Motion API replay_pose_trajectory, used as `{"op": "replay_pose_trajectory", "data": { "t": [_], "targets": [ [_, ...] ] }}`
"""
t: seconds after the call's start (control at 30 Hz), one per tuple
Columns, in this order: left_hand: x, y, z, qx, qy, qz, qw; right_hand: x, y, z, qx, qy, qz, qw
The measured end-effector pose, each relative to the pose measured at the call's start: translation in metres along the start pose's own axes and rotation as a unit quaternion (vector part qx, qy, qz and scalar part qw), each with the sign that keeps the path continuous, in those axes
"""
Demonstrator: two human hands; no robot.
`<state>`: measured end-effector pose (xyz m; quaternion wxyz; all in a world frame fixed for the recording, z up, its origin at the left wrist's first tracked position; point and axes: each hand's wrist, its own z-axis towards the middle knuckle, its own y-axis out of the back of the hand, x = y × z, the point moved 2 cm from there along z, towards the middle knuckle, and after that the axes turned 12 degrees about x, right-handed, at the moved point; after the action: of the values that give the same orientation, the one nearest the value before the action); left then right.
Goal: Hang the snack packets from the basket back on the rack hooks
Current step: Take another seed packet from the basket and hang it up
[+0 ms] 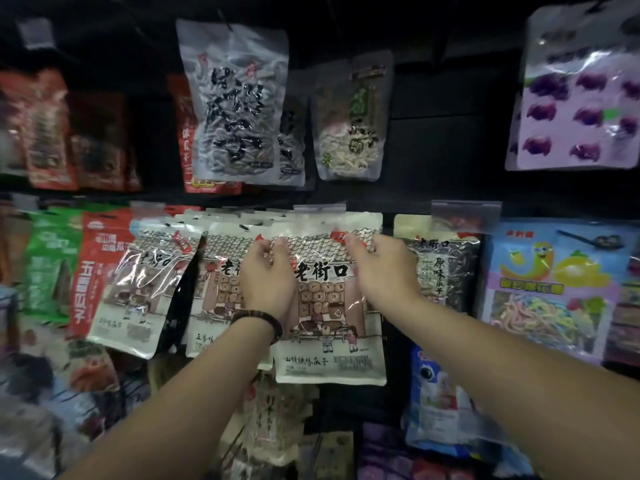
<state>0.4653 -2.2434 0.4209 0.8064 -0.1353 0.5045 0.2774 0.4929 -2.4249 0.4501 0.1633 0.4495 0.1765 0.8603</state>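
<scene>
1. Nearest: both forearms reach up from the lower edge of view; a beaded bracelet (259,320) sits on the left wrist; the basket is not in view.
2. Left hand (268,282): back toward the camera, lying against the left half of the front snack packet (329,317); its fingers (277,242) are curled narrow, pinching the film near the packet's top edge.
3. Right hand (379,268): at the same packet's upper right corner; fingertips (351,240) bent and closed onto the top band; thumb hidden.
4. The packet hangs upright and face-on at the middle of the rack (450,140), lower visible row, in front of a stack of matching packets (221,282); its top sits just under a clear price-tag holder (320,208).
5. Judgement: it is gripped at both top corners to keep the hang hole level and steer it onto a hook; the hook is hidden, so I cannot tell whether it is threaded yet.
6. Alongside: a tilted twin packet (145,289) to the left; a dark seed packet (443,265) to the right.
7. Farthest, upper row: a grey seed packet (239,102); a purple sweets packet (581,95) toward the rack's upper right corner.
</scene>
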Motion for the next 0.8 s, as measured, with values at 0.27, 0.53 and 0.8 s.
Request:
{"op": "replay_pose_trajectory", "data": {
  "t": [0.27,0.53,0.8],
  "targets": [
    [0.016,-0.007,-0.011,0.007,-0.037,-0.057,0.998,-0.018,-0.004,-0.012,-0.008,0.039,0.016,0.999],
    [-0.001,-0.008,0.012,0.015,-0.042,-0.001,0.999,-0.007,0.001,0.009,-0.03,0.025,0.016,0.999],
    [-0.003,-0.006,0.022,-0.032,-0.041,0.109,0.993,-0.008,-0.001,0.019,-0.014,-0.021,-0.006,1.0]
  ]
}}
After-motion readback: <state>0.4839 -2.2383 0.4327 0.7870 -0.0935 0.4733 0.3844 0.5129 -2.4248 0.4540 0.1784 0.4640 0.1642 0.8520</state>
